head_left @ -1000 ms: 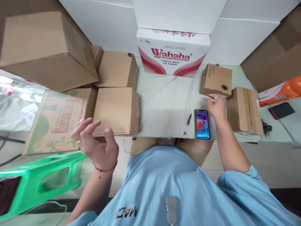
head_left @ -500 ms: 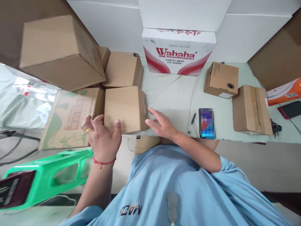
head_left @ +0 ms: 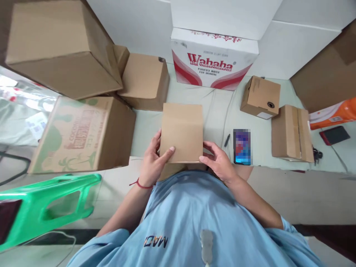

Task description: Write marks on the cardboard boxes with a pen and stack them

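A plain brown cardboard box (head_left: pixel 182 129) is at the front edge of the cloth-covered table, before my body. My left hand (head_left: pixel 155 160) grips its left side, thumb on the top face and the other fingers down the side. At the box's lower right corner, my right hand (head_left: pixel 218 159) holds on with thumb and fingers, some fingertips hidden by the box. A pen (head_left: pixel 227 140) and a phone (head_left: pixel 242 147) lie to the right of my right hand.
Left stand a printed coconut carton (head_left: pixel 75 135), a large brown box (head_left: pixel 55 48) and another box (head_left: pixel 144 78). A Wahaha carton (head_left: pixel 214 63) is at the back. Two small boxes (head_left: pixel 261 97) (head_left: pixel 290 131) stand right. A green stool (head_left: pixel 55 207) is lower left.
The brown box has moved right, away from the coconut carton, and both hands now hold it. My left hand has moved right with it; my right hand has shifted right and slightly down.
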`<act>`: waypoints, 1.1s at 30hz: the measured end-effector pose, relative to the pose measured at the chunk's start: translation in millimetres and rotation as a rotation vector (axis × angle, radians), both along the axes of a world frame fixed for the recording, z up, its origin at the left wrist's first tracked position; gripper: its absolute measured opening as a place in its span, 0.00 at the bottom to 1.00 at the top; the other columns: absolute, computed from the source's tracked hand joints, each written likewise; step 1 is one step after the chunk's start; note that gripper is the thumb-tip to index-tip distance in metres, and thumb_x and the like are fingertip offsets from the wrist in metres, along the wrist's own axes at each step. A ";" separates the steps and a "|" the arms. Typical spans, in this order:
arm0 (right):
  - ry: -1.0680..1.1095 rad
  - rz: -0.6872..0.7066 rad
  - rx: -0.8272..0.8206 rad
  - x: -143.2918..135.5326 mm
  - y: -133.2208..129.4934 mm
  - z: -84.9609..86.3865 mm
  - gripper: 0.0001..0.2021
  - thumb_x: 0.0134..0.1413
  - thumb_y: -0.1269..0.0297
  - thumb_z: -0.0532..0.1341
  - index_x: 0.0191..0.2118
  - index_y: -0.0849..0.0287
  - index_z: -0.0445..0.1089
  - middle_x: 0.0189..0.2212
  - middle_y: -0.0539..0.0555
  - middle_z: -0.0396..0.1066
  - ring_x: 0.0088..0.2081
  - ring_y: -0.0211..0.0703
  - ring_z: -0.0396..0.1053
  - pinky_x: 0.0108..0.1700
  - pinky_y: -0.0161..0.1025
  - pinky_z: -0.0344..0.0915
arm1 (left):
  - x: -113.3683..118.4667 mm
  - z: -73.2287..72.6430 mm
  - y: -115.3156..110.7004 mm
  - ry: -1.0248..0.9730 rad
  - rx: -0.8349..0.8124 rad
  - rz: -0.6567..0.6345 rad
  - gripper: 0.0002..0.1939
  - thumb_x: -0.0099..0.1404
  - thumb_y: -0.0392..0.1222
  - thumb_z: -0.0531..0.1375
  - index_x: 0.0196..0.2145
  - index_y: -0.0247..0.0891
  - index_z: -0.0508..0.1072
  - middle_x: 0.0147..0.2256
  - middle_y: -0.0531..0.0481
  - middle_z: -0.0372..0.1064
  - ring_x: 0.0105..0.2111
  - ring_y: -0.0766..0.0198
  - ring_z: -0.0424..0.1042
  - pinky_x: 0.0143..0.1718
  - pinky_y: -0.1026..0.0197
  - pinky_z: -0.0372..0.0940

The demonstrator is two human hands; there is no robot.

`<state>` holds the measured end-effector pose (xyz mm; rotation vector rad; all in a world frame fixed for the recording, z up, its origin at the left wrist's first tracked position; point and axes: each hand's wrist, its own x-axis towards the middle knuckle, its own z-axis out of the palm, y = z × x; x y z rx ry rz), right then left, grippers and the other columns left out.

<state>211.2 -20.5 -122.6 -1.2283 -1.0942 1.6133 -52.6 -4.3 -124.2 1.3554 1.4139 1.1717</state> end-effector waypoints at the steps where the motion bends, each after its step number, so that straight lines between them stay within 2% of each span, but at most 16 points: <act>1: 0.026 -0.036 -0.002 2.5 -4.9 0.7 0.28 0.57 0.50 0.76 0.60 0.50 0.73 0.66 0.57 0.75 0.69 0.53 0.72 0.72 0.55 0.70 | 1.4 0.3 2.9 -0.045 0.027 -0.062 0.40 0.70 0.52 0.72 0.74 0.49 0.65 0.72 0.39 0.66 0.70 0.44 0.70 0.70 0.42 0.70; 3: 0.080 -0.124 0.003 6.8 -10.8 3.1 0.27 0.56 0.50 0.77 0.58 0.48 0.72 0.62 0.56 0.77 0.66 0.52 0.74 0.71 0.55 0.71 | 4.4 3.3 8.1 -0.076 0.131 -0.153 0.41 0.69 0.47 0.74 0.74 0.52 0.64 0.75 0.41 0.62 0.75 0.44 0.64 0.75 0.40 0.63; 6: 0.096 -0.248 0.045 12.6 -13.0 7.5 0.26 0.58 0.49 0.76 0.59 0.47 0.71 0.58 0.55 0.78 0.62 0.51 0.75 0.69 0.55 0.71 | 13.6 10.4 12.9 0.056 0.367 -0.240 0.40 0.69 0.42 0.73 0.74 0.53 0.65 0.73 0.41 0.65 0.76 0.44 0.61 0.77 0.37 0.59; 9: 0.007 -0.283 0.115 16.6 -13.1 8.0 0.26 0.61 0.48 0.74 0.60 0.48 0.71 0.59 0.57 0.76 0.63 0.54 0.73 0.67 0.56 0.73 | 26.8 15.6 14.1 0.244 0.492 -0.223 0.42 0.69 0.39 0.72 0.75 0.52 0.63 0.69 0.40 0.68 0.71 0.44 0.67 0.73 0.37 0.65; 13: -0.128 -0.266 0.175 21.7 -17.9 0.1 0.25 0.64 0.50 0.72 0.63 0.48 0.69 0.61 0.58 0.75 0.62 0.54 0.74 0.64 0.56 0.76 | 33.3 14.8 12.4 0.300 0.487 -0.201 0.43 0.68 0.40 0.73 0.76 0.52 0.63 0.67 0.39 0.67 0.68 0.45 0.69 0.70 0.38 0.68; 15: -0.163 -0.221 0.230 26.1 -21.9 -3.0 0.23 0.68 0.52 0.69 0.64 0.47 0.68 0.59 0.58 0.75 0.60 0.52 0.76 0.63 0.55 0.78 | 30.7 11.5 11.6 0.228 0.459 -0.209 0.40 0.67 0.41 0.74 0.72 0.51 0.67 0.66 0.39 0.67 0.68 0.44 0.68 0.70 0.37 0.67; 18: -0.294 -0.114 0.382 33.3 -26.4 -0.2 0.24 0.72 0.57 0.65 0.69 0.46 0.66 0.62 0.59 0.74 0.62 0.52 0.76 0.66 0.56 0.76 | 26.6 6.0 11.9 -0.024 0.352 -0.160 0.31 0.64 0.47 0.76 0.62 0.48 0.74 0.61 0.41 0.69 0.65 0.47 0.70 0.66 0.42 0.70; 21: -0.524 0.022 0.593 36.1 -26.9 9.7 0.32 0.73 0.64 0.64 0.77 0.45 0.59 0.72 0.62 0.66 0.73 0.56 0.67 0.74 0.60 0.68 | 27.8 4.5 14.8 -0.348 0.172 -0.031 0.24 0.66 0.58 0.74 0.53 0.46 0.77 0.52 0.45 0.73 0.53 0.56 0.75 0.52 0.56 0.73; 23: -0.608 0.110 0.725 34.1 -25.6 16.1 0.37 0.73 0.67 0.62 0.81 0.47 0.52 0.77 0.64 0.60 0.77 0.56 0.60 0.77 0.61 0.64 | 30.6 7.3 18.3 -0.503 0.103 0.084 0.25 0.64 0.64 0.74 0.49 0.46 0.79 0.47 0.48 0.73 0.44 0.62 0.74 0.43 0.63 0.71; 25: -0.644 0.188 0.818 30.0 -23.9 20.4 0.38 0.73 0.70 0.61 0.82 0.48 0.49 0.78 0.64 0.57 0.78 0.56 0.59 0.76 0.61 0.65 | 32.2 12.2 23.1 -0.593 0.092 0.180 0.26 0.59 0.65 0.77 0.46 0.45 0.81 0.43 0.50 0.72 0.38 0.65 0.71 0.39 0.65 0.68; 29: -0.685 0.273 0.936 21.5 -20.3 25.5 0.37 0.72 0.76 0.58 0.81 0.53 0.52 0.78 0.65 0.59 0.77 0.51 0.62 0.74 0.55 0.70 | 25.7 19.7 33.4 -0.722 0.050 0.251 0.23 0.55 0.61 0.79 0.39 0.44 0.82 0.35 0.54 0.69 0.32 0.68 0.67 0.36 0.66 0.68; 31: -0.708 0.297 0.989 17.7 -17.8 29.9 0.35 0.71 0.78 0.57 0.79 0.59 0.56 0.77 0.67 0.61 0.77 0.50 0.61 0.75 0.52 0.69 | 19.7 18.6 37.6 -0.766 0.004 0.258 0.20 0.56 0.59 0.78 0.37 0.44 0.82 0.34 0.53 0.71 0.32 0.66 0.69 0.36 0.65 0.69; 33: -0.748 0.325 1.060 13.1 -14.7 36.5 0.31 0.70 0.80 0.56 0.75 0.64 0.63 0.75 0.67 0.63 0.78 0.48 0.60 0.77 0.50 0.65 | 15.8 14.3 41.0 -0.799 -0.029 0.261 0.17 0.58 0.57 0.76 0.35 0.43 0.81 0.34 0.52 0.75 0.34 0.63 0.73 0.39 0.62 0.73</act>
